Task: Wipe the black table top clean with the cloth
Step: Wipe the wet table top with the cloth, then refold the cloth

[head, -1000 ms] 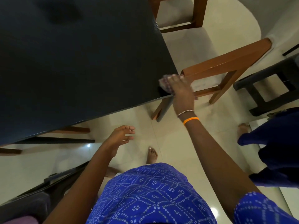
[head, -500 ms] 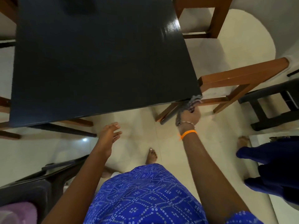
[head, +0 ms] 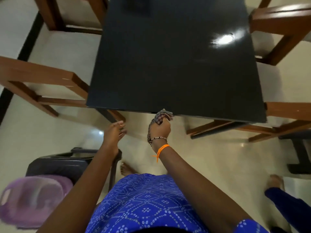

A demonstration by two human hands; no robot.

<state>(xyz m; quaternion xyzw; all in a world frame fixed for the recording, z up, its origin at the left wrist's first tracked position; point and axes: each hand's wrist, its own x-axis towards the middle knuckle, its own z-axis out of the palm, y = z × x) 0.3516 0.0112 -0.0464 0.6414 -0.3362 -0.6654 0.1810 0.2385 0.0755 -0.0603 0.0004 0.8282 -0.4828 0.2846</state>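
The cloth [head: 161, 117] was gripped, bunched, in the right hand [head: 159, 130] at the black bench's [head: 168, 64] near edge; the left hand [head: 115, 132] hung open beside it. No dirt was visible beyond; wiping was judged nearly finished.

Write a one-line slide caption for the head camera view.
Right hand presses a checked cloth to the near edge of the black table top; left hand hovers open beside it.

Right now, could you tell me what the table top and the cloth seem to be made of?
Table top: a hard black panel, glossy, judging by the lamp glare; possibly lacquered wood or laminate. Cloth: soft checked woven fabric, crumpled.
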